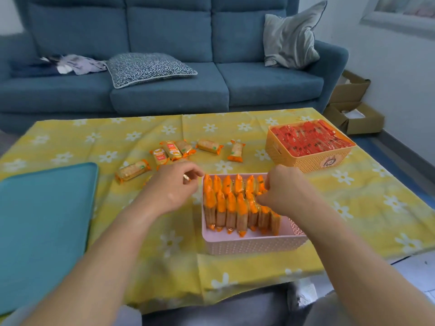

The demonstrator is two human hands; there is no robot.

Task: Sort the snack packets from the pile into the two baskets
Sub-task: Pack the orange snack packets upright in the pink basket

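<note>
A pink basket point(254, 245) in front of me holds two rows of orange snack packets point(226, 203) standing on end. My right hand point(284, 191) reaches into its right side, with fingers curled round the top of a packet in the back row. Beside the basket's left rim hovers my left hand point(171, 184), its fingers curled and nothing visible in them. Several loose orange packets point(173, 150) lie on the cloth beyond, one to the left point(133, 171) and another to the right point(236, 151). An orange basket point(308, 163) at the right is full of red packets point(308, 140).
A teal tray point(44, 222) lies at the table's left side. The yellow flowered cloth point(353, 208) covers the table. A blue sofa point(164, 90) with cushions stands behind it. Cardboard boxes point(353, 118) sit on the floor at the far right.
</note>
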